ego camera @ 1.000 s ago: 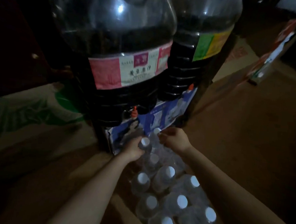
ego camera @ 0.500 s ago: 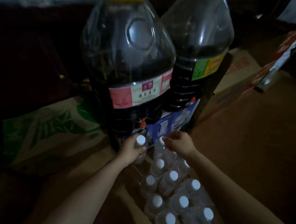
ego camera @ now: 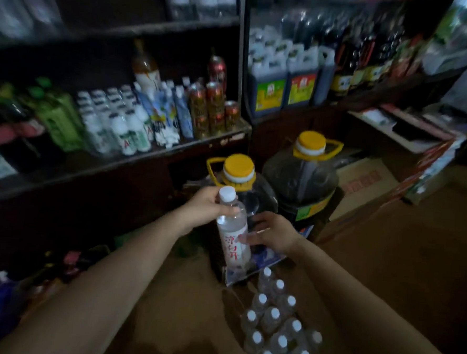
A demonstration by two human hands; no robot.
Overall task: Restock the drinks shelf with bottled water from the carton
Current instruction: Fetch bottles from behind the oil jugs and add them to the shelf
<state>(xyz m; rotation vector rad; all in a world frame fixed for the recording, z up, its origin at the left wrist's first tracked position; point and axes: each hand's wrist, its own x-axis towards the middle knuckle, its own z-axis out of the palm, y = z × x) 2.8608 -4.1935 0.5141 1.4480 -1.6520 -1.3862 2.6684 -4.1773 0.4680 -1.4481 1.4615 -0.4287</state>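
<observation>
**Bottle lifted clear of the carton, both hands on it**

Left arm reaches forward from lower left, forearm bare. Left hand (ego camera: 209,204) grips the water bottle (ego camera: 233,231) high up, fingers curled round its shoulder just under the white cap. Bottle is upright, tilted slightly, with red characters on its label. Right arm comes in from lower right. Right hand (ego camera: 271,231) meets the bottle's label at mid-height with fingers spread and only lightly bent; a full grip cannot be made out.

The bottle is held above the far end of the carton (ego camera: 180,305), where more white-capped bottles (ego camera: 274,332) stand packed. Directly behind the hands stand two big yellow-capped jugs (ego camera: 303,178). The drinks shelf (ego camera: 174,146) is further back on the left, carrying small bottles and cans; the view there is dim and blurred.
</observation>
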